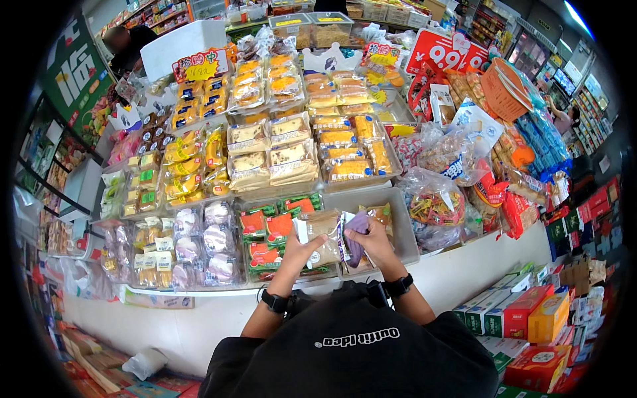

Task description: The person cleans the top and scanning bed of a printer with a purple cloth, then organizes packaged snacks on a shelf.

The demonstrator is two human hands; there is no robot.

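Observation:
My left hand (pixel 299 248) grips the left end of a clear-wrapped pack of brown bread-like food (pixel 319 230), thumb on top. My right hand (pixel 373 243) holds a bunched purple cloth (pixel 354 248) against the pack's right end, where a white and purple edge shows. Both hands are over the front of the display. Beneath the right hand is a grey plastic bin (pixel 408 219) with a few packs (pixel 380 214) in it, partly covered by my hand. Green packs with orange panels (pixel 278 226) fill the tray under my left hand.
Wrapped sandwich cakes (pixel 271 149), yellow rolls (pixel 343 149) and purple-white pastries (pixel 219 239) stand in trays around. Bagged snacks (pixel 433 199) pile up at the right, below an orange basket (pixel 505 89). Stacked cartons (pixel 527 313) stand lower right. A person (pixel 132 47) is at the far left.

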